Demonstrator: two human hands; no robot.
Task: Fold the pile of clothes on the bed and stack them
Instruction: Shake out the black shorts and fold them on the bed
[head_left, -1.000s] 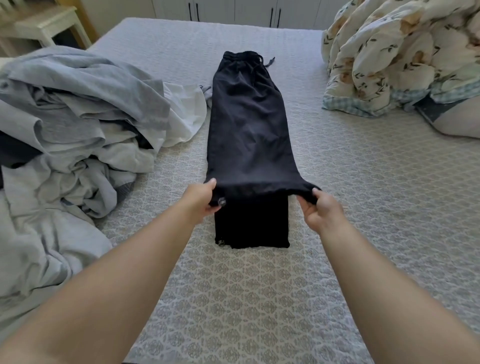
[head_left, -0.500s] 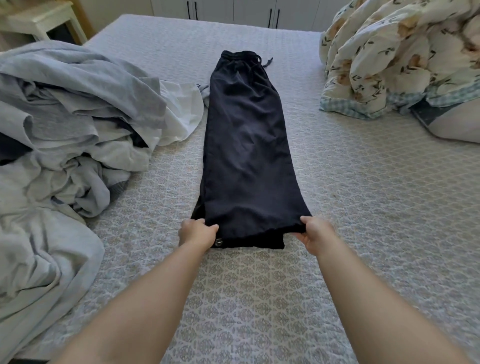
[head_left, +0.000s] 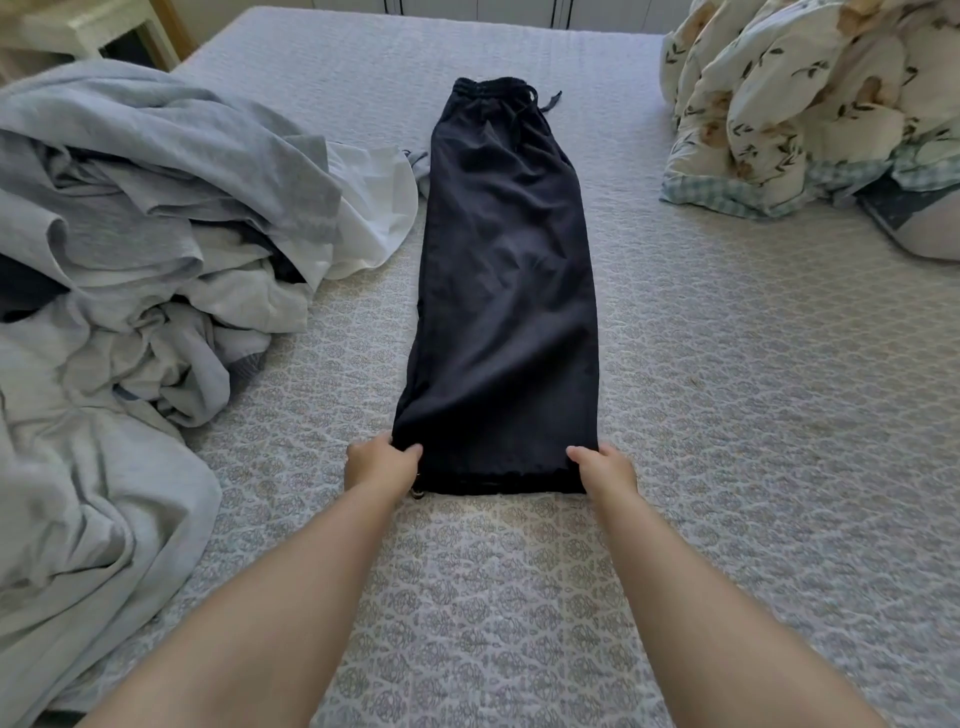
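Note:
A pair of dark navy trousers (head_left: 506, 291) lies lengthwise down the middle of the bed, one leg over the other, drawstring waistband at the far end. My left hand (head_left: 382, 465) pinches the near left corner of the hem. My right hand (head_left: 602, 465) pinches the near right corner. Both hold the hem flat on the bedspread. A heap of grey, white and pale blue clothes (head_left: 135, 249) lies unfolded on the left side of the bed.
The bed is covered by a grey patterned quilted bedspread (head_left: 753, 415). A bunched floral duvet (head_left: 810, 98) fills the far right corner, with a pillow (head_left: 930, 228) beside it. A pale bedside table (head_left: 88, 26) stands beyond the far left corner.
Both hands have drawn the upper leg's hem toward me and down, so it now lies over the lower leg's hem. The trousers look flatter and straighter.

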